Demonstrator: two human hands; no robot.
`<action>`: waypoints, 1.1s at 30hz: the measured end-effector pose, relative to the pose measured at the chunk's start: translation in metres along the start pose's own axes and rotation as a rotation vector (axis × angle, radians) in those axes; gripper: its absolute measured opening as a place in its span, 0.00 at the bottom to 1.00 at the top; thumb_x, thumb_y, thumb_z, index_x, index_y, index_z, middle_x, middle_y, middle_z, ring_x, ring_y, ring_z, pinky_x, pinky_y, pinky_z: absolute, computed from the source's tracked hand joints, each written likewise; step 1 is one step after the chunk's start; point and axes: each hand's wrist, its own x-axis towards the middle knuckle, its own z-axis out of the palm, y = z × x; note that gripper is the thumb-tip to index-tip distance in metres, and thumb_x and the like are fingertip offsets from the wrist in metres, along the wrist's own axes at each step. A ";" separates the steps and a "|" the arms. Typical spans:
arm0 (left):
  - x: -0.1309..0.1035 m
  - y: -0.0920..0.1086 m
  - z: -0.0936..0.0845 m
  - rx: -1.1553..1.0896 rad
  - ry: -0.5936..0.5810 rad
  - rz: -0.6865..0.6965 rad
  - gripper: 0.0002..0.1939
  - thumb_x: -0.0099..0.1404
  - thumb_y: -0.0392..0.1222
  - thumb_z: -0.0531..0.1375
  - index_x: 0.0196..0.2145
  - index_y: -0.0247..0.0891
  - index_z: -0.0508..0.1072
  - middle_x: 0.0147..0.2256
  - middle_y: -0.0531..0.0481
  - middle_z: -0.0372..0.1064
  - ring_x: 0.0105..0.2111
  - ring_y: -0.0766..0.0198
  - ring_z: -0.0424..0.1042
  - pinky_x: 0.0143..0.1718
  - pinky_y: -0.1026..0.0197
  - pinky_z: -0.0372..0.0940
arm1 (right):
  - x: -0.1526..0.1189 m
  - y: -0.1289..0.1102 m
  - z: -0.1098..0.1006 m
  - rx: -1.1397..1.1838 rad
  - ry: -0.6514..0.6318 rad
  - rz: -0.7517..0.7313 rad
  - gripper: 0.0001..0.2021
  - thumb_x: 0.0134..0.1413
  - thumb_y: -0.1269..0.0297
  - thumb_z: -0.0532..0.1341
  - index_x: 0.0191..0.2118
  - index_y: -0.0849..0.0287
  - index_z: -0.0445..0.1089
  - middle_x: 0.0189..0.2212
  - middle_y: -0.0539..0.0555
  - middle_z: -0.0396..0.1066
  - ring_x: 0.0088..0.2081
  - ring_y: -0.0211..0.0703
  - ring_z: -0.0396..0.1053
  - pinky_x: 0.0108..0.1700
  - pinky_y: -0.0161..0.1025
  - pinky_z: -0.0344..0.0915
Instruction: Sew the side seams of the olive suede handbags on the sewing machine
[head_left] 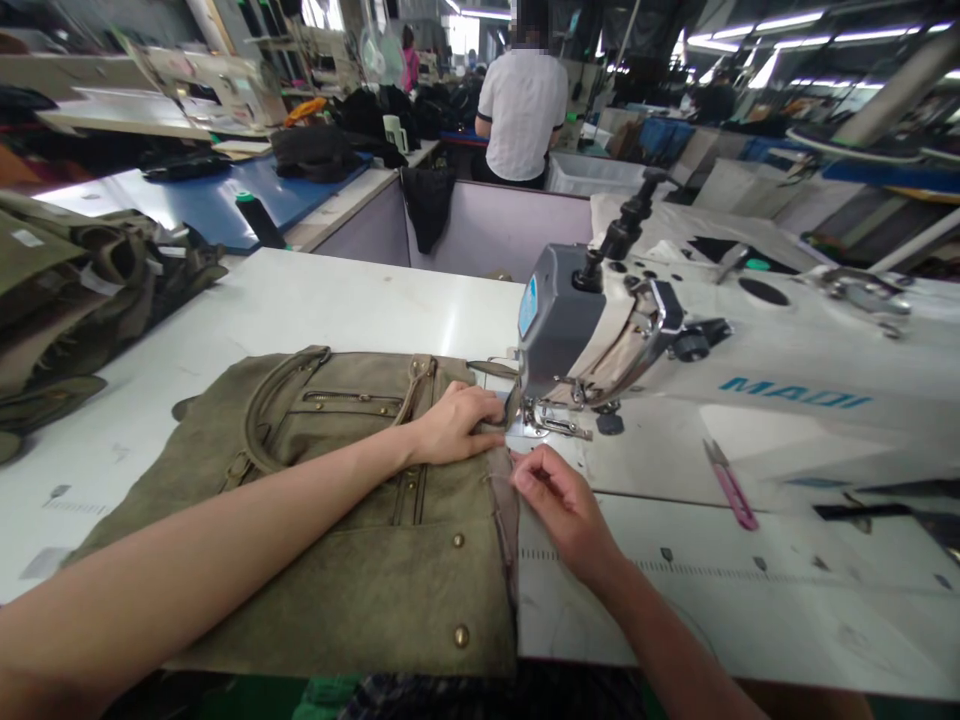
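The left hand's fingers (480, 405) lie spread flat over the right edge of the olive bag (330, 560), just beside the sewing machine's (562, 330) presser foot. The right hand (562, 505) has thumb and forefinger pinched together at that edge, by a loose thread (499, 479). The bag lies flat on the white table (390, 290), handles toward its far side. The left forearm covers its middle; the needle tip is hard to make out, and the right fingers' far sides are hidden.
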 end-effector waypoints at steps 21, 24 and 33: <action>-0.016 0.035 -0.006 -0.447 -0.012 -0.009 0.19 0.70 0.49 0.52 0.25 0.36 0.69 0.26 0.51 0.65 0.31 0.64 0.63 0.39 0.61 0.57 | -0.011 -0.037 -0.018 -0.186 0.041 -0.285 0.07 0.62 0.67 0.56 0.42 0.55 0.70 0.41 0.54 0.72 0.45 0.46 0.69 0.48 0.42 0.66; -0.021 0.033 -0.008 -0.581 0.032 -0.096 0.21 0.72 0.52 0.48 0.28 0.36 0.68 0.29 0.50 0.69 0.32 0.64 0.67 0.39 0.61 0.61 | -0.040 -0.026 -0.056 -0.484 0.259 -0.196 0.08 0.62 0.64 0.55 0.43 0.54 0.70 0.45 0.58 0.72 0.47 0.49 0.70 0.46 0.43 0.68; -0.024 0.024 -0.002 -0.950 0.205 -0.208 0.17 0.68 0.53 0.54 0.31 0.35 0.66 0.26 0.53 0.66 0.28 0.67 0.64 0.36 0.63 0.60 | -0.073 0.065 -0.165 -1.433 0.365 0.424 0.20 0.62 0.60 0.48 0.48 0.71 0.68 0.40 0.72 0.70 0.42 0.65 0.70 0.43 0.52 0.66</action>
